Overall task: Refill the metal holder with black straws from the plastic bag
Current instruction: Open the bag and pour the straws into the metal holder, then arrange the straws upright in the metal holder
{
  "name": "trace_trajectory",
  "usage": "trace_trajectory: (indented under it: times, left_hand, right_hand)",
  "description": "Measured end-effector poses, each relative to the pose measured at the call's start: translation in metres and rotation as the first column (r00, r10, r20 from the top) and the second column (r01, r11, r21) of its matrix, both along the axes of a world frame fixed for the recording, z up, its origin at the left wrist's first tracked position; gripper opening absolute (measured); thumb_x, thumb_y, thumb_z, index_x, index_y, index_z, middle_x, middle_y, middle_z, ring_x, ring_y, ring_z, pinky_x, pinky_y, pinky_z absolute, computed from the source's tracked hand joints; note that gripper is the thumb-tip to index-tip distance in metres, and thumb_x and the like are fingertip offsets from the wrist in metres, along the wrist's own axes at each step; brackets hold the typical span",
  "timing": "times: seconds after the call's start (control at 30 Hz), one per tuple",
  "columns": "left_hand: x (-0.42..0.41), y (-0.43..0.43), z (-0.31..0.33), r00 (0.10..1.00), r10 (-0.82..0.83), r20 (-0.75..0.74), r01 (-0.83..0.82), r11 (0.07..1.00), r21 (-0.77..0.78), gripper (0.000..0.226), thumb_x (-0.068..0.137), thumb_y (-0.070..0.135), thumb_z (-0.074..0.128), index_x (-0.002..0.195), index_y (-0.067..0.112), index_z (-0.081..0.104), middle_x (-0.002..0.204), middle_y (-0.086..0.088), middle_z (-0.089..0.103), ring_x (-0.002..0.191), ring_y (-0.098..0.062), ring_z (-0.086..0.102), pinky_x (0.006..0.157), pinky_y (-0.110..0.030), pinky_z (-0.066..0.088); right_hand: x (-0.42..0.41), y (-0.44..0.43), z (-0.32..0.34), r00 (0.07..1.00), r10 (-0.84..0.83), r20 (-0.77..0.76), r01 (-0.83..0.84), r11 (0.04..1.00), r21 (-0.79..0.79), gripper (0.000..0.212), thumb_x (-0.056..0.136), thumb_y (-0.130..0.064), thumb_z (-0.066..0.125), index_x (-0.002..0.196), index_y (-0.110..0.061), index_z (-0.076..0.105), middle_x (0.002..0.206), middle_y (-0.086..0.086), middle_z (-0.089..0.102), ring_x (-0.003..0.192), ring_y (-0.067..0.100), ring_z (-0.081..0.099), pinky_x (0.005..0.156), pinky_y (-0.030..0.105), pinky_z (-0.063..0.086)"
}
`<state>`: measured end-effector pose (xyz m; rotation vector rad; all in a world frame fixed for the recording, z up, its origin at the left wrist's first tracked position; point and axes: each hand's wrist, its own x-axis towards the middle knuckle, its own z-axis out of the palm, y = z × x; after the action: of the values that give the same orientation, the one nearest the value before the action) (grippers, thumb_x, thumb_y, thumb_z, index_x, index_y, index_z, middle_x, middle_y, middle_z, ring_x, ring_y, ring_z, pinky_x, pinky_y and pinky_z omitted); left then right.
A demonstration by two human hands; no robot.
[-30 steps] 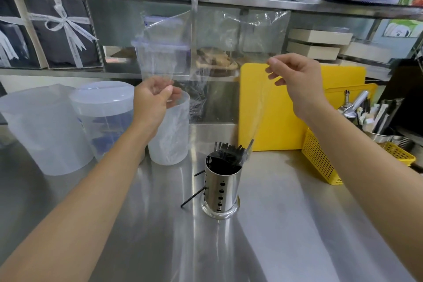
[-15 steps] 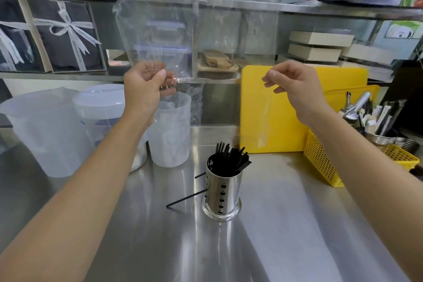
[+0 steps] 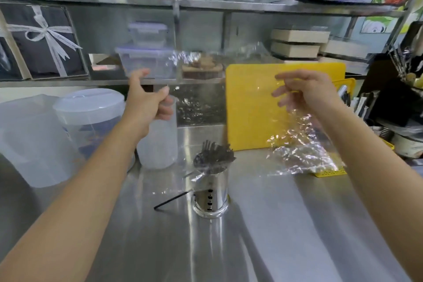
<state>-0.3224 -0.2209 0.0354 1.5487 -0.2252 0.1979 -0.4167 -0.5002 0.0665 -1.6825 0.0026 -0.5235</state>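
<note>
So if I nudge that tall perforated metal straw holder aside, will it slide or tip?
The tall perforated metal straw holder is narrow for its height and the black straws rise above its rim, so a high push may tip it. It stands on a flared foot on the smooth steel counter, so a low push probably slides it.

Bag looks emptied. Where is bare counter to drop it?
Bare steel counter lies in front of and right of the metal holder, below the plastic bag. Crowded: jugs at the left, a loose straw left of the holder, yellow cutting board and yellow basket behind.
</note>
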Motion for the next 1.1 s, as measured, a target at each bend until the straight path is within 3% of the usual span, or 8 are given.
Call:
trace_trajectory:
  times: [0.23,0.4,0.47,0.57,0.73,0.83,0.93,1.1]
  left_hand:
    - [-0.009,-0.034,-0.053,0.901,-0.386,-0.196,0.378,0.922,-0.079,0.037,0.098,0.004,0.026,0.128,0.0,0.046,0.099,-0.012,0.067,0.083,-0.017,0.072,0.082,-0.033,0.053]
    - [-0.027,-0.055,-0.077,0.61,-0.731,-0.308,0.711,0.676,-0.196,0.034,0.087,-0.005,0.045,0.115,0.011,0.056,0.114,-0.003,0.067,0.106,-0.016,0.065,0.088,-0.027,0.055]
    - [-0.037,-0.072,-0.089,0.692,-0.646,-0.321,0.704,0.702,0.104,0.031,0.08,-0.004,0.06,0.106,0.013,0.061,0.099,-0.002,0.071,0.092,-0.012,0.069,0.078,-0.021,0.056]
    - [-0.054,-0.104,-0.105,0.862,-0.473,-0.18,0.504,0.772,0.386,0.008,0.081,0.009,0.066,0.077,0.014,0.07,0.07,-0.004,0.065,0.065,-0.014,0.061,0.067,-0.022,0.051]
    - [-0.08,-0.147,-0.133,0.782,-0.583,-0.222,0.612,0.648,0.454,0.033,0.087,-0.007,0.05,0.093,0.024,0.059,0.114,-0.005,0.056,0.105,-0.009,0.055,0.085,-0.019,0.041]
    - [-0.105,-0.169,-0.156,0.592,-0.679,-0.435,0.803,0.546,0.241,0.031,0.09,-0.006,0.046,0.115,0.011,0.043,0.099,0.001,0.061,0.075,0.01,0.063,0.072,-0.007,0.045]
    - [-0.124,-0.186,-0.182,0.419,-0.675,-0.608,0.782,0.608,-0.136,0.023,0.094,0.026,0.041,0.109,0.01,0.045,0.078,-0.004,0.075,0.066,-0.011,0.071,0.071,-0.025,0.051]
    - [-0.14,-0.203,-0.215,0.2,-0.704,-0.681,0.545,0.658,-0.52,0.065,0.089,0.06,0.023,0.122,0.008,0.043,0.095,-0.018,0.07,0.069,-0.029,0.07,0.061,-0.038,0.058]
  right_hand:
    - [-0.044,-0.069,-0.059,0.943,0.291,-0.164,-0.189,0.87,0.456,0.047,0.072,-0.007,0.058,0.118,0.002,0.057,0.122,0.013,0.064,0.113,0.022,0.061,0.074,0.024,0.056]
    - [-0.085,-0.111,-0.091,0.955,0.15,-0.255,-0.099,0.975,0.201,0.06,0.042,-0.035,0.089,0.096,-0.015,0.071,0.105,0.005,0.073,0.095,0.016,0.069,0.073,0.027,0.058]
    - [-0.101,-0.124,-0.1,0.959,-0.04,-0.281,0.047,0.999,0.019,0.054,0.041,-0.05,0.086,0.082,-0.016,0.074,0.082,0.001,0.075,0.075,0.014,0.069,0.061,0.024,0.056]
    - [-0.114,-0.147,-0.114,0.924,-0.266,-0.274,0.27,0.963,-0.025,0.012,0.075,-0.028,0.07,0.073,-0.016,0.07,0.064,-0.005,0.065,0.062,0.011,0.057,0.058,0.022,0.046]
    - [-0.128,-0.181,-0.14,0.856,-0.409,-0.317,0.402,0.911,-0.09,0.017,0.086,-0.002,0.049,0.075,-0.008,0.06,0.065,0.0,0.065,0.065,0.01,0.062,0.064,0.022,0.049]
    - [-0.127,-0.181,-0.156,0.776,-0.529,-0.342,0.524,0.844,-0.117,0.028,0.089,-0.016,0.054,0.065,-0.001,0.056,0.046,0.008,0.05,0.034,0.008,0.045,0.041,0.018,0.04]
    - [-0.122,-0.189,-0.181,0.687,-0.631,-0.36,0.597,0.773,-0.215,0.033,0.086,-0.025,0.058,0.061,-0.007,0.048,0.053,0.011,0.037,0.041,0.02,0.034,0.041,0.024,0.031]
    - [-0.114,-0.202,-0.238,0.582,-0.661,-0.474,0.524,0.75,-0.403,0.038,0.086,-0.023,0.057,0.054,-0.006,0.046,0.057,0.017,0.044,0.046,0.023,0.035,0.052,0.033,0.032]
